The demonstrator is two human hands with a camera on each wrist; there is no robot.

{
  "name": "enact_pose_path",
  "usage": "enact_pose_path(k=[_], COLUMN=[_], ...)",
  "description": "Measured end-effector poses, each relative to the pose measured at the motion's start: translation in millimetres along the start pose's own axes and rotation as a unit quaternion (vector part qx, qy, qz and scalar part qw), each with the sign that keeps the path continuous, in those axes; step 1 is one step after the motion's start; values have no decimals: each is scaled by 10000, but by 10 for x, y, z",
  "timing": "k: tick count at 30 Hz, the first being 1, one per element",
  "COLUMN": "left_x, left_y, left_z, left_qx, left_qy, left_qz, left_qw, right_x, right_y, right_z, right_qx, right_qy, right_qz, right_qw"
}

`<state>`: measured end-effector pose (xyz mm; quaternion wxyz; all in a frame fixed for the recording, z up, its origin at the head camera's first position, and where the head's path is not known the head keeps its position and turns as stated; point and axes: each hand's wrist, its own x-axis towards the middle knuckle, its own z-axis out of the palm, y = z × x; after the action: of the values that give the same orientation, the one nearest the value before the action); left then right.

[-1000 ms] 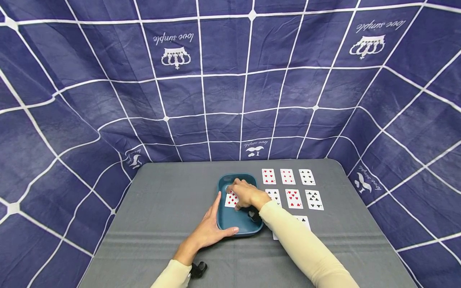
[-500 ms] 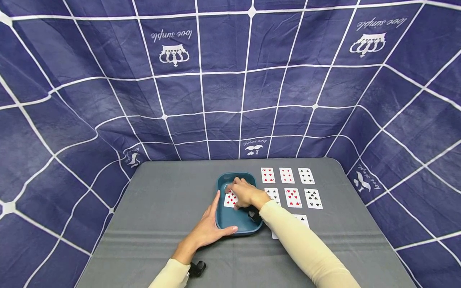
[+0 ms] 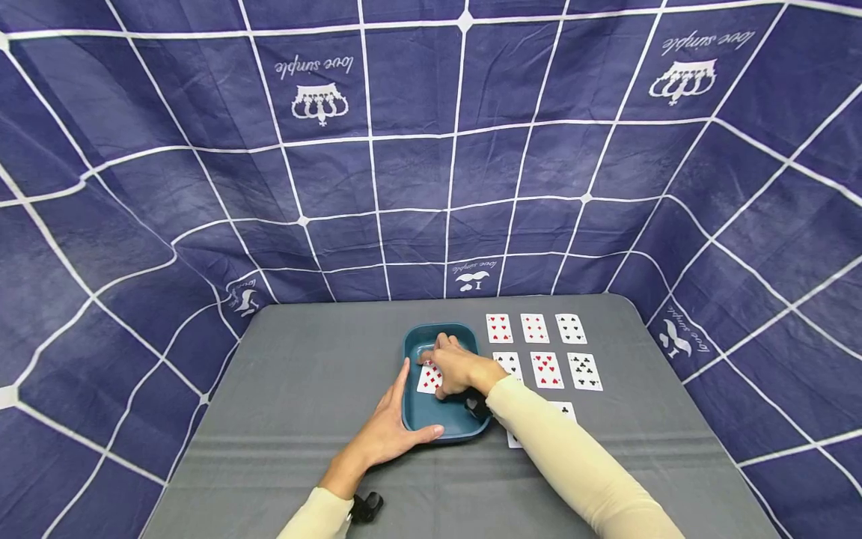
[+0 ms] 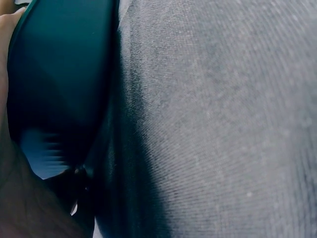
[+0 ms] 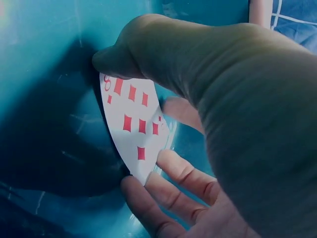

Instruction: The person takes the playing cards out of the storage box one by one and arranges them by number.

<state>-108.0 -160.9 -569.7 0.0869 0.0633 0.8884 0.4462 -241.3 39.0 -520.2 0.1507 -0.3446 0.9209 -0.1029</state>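
Note:
A diamonds playing card (image 3: 427,380) is inside the blue tray (image 3: 431,423). My right hand (image 3: 459,368) reaches into the tray and holds this card, thumb at one end and fingertips at the other. The right wrist view shows the card (image 5: 131,111) bowed between them, its thumb end partly covered. My left hand (image 3: 385,428) rests against the tray's left side with straight fingers, its thumb along the near rim. In the left wrist view, the palm (image 4: 20,183) lies beside the tray's outer wall (image 4: 64,64).
Right of the tray, face-up cards lie in rows on the grey table (image 3: 323,359), among them a hearts card (image 3: 548,370) and a clubs card (image 3: 584,372). My right sleeve (image 3: 559,457) partly covers the nearest card (image 3: 564,410). A blue curtain (image 3: 417,172) hangs behind.
The card in the tray has tilted slightly, its near end swinging left, with my right fingers shifting a little. My left hand keeps its place at the tray.

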Motion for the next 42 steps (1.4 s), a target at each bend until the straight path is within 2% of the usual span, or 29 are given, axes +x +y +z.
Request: enact_pose_path(k=[5, 14, 27, 42], left_x=[-9, -20, 6, -25], left_y=[5, 21, 33, 5], left_z=[-4, -4, -26, 11], left_qx=[26, 53, 157, 193], left_qy=[-12, -102, 2, 95], left_qz=[-91, -174, -38, 23], left_qw=[10000, 9998, 9999, 9998], right_x=[-39, -146, -409, -690], right_y=[-1, 65, 191, 269], right_z=[-21, -41, -275, -330], right_qx=[-4, 272, 669, 485], right_qy=[57, 66, 496, 952], right_qz=[-185, -174, -568, -798], right_qw=[9998, 9995, 9949, 9911])
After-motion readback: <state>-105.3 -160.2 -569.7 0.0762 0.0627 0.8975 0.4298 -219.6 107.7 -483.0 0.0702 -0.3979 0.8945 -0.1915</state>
